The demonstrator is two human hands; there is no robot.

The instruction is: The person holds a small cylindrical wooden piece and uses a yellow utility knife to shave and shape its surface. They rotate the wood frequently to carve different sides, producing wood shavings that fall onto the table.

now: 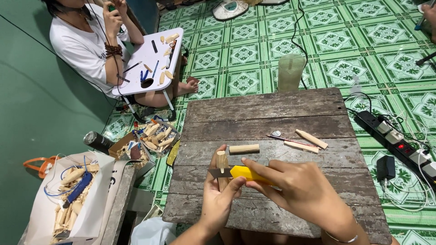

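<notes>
My left hand grips a short wooden stick upright over a weathered plank board. My right hand holds a yellow utility knife, its grey blade laid across the stick just below the top. A second cut stick lies on the board just beyond my hands. Two more pale sticks and a thin red-tipped pencil rest to the right on the board.
A black power strip with plugs and a black adapter lie on the tiled floor at right. Boxes of wood pieces and a white box sit at left. Another person sits at a small white table. A translucent cup stands beyond the board.
</notes>
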